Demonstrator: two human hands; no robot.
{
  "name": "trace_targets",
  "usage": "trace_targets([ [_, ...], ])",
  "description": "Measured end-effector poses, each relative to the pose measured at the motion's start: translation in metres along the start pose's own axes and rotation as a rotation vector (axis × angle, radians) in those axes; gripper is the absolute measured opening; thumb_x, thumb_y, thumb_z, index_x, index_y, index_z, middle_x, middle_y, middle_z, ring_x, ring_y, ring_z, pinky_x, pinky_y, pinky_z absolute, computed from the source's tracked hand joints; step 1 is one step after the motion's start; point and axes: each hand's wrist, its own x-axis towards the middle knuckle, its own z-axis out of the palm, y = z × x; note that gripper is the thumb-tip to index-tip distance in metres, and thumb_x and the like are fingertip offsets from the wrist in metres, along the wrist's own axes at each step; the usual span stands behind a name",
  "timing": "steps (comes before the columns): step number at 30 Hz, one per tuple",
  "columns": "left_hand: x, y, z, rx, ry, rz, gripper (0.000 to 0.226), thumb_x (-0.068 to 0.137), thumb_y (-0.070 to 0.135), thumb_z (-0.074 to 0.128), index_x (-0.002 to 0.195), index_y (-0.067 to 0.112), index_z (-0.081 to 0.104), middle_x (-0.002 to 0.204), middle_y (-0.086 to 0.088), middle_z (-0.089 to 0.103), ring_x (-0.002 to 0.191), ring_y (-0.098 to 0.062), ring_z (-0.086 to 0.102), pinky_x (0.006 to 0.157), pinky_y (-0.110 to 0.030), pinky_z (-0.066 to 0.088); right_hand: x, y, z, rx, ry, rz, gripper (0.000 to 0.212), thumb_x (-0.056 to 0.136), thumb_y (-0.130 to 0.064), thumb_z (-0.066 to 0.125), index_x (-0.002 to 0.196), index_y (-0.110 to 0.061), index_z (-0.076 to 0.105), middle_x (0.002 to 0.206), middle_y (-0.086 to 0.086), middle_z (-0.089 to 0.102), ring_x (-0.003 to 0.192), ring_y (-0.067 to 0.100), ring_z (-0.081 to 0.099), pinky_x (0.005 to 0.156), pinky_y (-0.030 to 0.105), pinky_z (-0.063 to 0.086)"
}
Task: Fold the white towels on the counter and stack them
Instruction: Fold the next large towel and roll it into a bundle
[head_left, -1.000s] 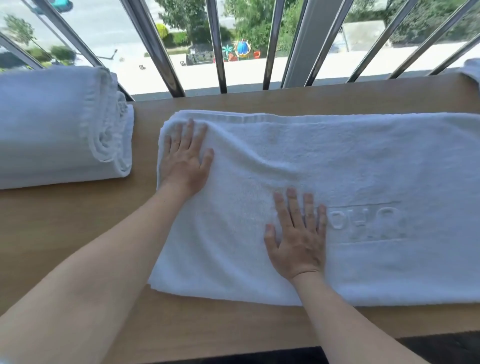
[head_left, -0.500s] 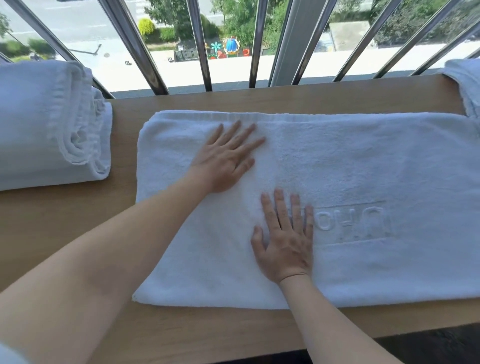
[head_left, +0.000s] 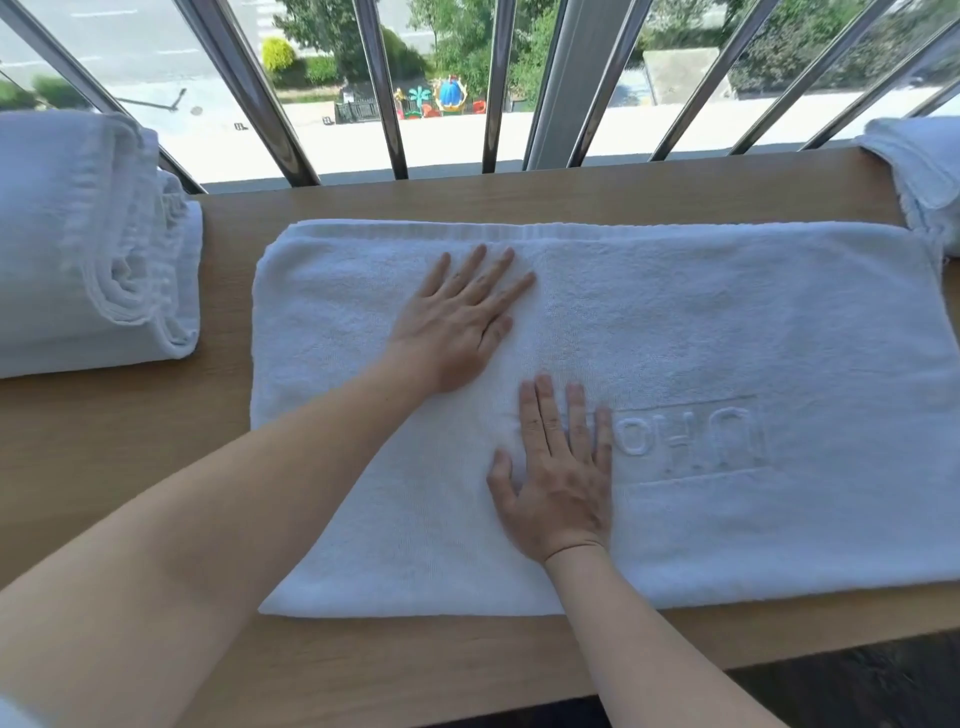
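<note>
**Both palms flat on the spread white towel**

At the left edge of the wooden counter (head_left: 156, 441) sits a folded towel bundle (head_left: 78, 244). It is thick, and its layered edges face the middle. A strip of bare wood separates it from the next towel.

The flat towel (head_left: 753, 322) fills the middle of the counter and runs out of view on the right. Its long side lies parallel to the counter's far edge, and its near hem stops just short of the near edge.

The left hand (head_left: 457, 325) rests palm down on the towel's left half, toward the far hem. Its fingers (head_left: 470, 270) are straight, slightly spread, and grasp nothing.

Just to the right and nearer the person, the right hand (head_left: 558, 473) also lies palm down. Its fingers (head_left: 545, 410) are straight, close together, and released. Their tips reach the start of the embossed lettering (head_left: 691, 436), which sits inside a raised rectangle pressed into the towel.

At the counter's far right corner another white towel (head_left: 924, 171) is loosely heaped. It meets the flat towel's far right corner, but I cannot tell whether it lies on top of it.

Beyond the counter's far edge, metal railing bars (head_left: 384, 88) stand against a sunlit street.
</note>
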Motion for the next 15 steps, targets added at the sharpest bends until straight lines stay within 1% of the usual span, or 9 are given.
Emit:
trace_targets([
  [3,0.012,-0.001,-0.003,-0.002,-0.005,-0.069,0.055,0.105,0.047,0.008,0.158,0.039,-0.006,0.167,0.007,-0.007,0.153,-0.018,-0.013,0.123,-0.045,-0.011,-0.001,-0.001,-0.002,0.006,-0.005,0.001,0.072,0.092,-0.044,0.041,0.156,-0.013,0.03,0.164,0.004,0.024,0.152,0.03,0.015,0.12,0.058,0.016],
  [6,0.003,0.018,0.002,-0.074,0.0,-0.213,0.058,0.104,0.046,0.012,0.158,0.035,-0.006,0.167,0.006,-0.011,0.152,-0.02,-0.017,0.122,-0.045,-0.015,-0.002,-0.001,-0.003,0.007,-0.027,0.009,0.069,0.094,-0.041,0.037,0.156,-0.013,0.028,0.164,0.003,0.022,0.153,0.028,0.013,0.121,0.057,0.014],
  [8,-0.02,0.041,0.01,-0.117,0.005,-0.26,0.06,0.103,0.046,0.014,0.159,0.033,-0.004,0.167,0.004,-0.011,0.152,-0.02,-0.018,0.121,-0.044,-0.018,-0.002,-0.001,-0.002,0.024,-0.029,0.024,0.066,0.094,-0.036,0.034,0.156,-0.014,0.029,0.164,0.002,0.024,0.153,0.026,0.014,0.12,0.058,0.016],
  [11,-0.078,0.06,0.026,-0.084,0.03,-0.272,0.061,0.102,0.049,0.014,0.159,0.034,-0.002,0.167,0.005,-0.009,0.153,-0.019,-0.014,0.122,-0.043,-0.014,-0.001,-0.001,-0.002,0.047,-0.039,0.032,0.064,0.094,-0.032,0.032,0.156,-0.015,0.03,0.163,0.001,0.025,0.153,0.025,0.014,0.12,0.057,0.017],
  [13,-0.113,0.055,0.032,-0.059,0.034,-0.289,0.061,0.102,0.051,0.016,0.159,0.036,0.001,0.167,0.006,-0.006,0.154,-0.018,-0.011,0.123,-0.044,-0.01,-0.002,-0.001,-0.001,0.047,-0.057,0.029,0.065,0.094,-0.034,0.032,0.157,-0.017,0.028,0.164,0.0,0.023,0.153,0.024,0.012,0.121,0.056,0.015],
  [15,-0.132,0.04,0.031,-0.028,0.036,-0.296,0.061,0.102,0.054,0.016,0.159,0.038,0.001,0.168,0.007,-0.004,0.154,-0.017,-0.011,0.123,-0.043,-0.009,-0.003,0.001,-0.001,0.037,-0.083,0.02,0.067,0.095,-0.039,0.031,0.158,-0.02,0.022,0.165,-0.001,0.018,0.154,0.025,0.01,0.121,0.056,0.012],
])
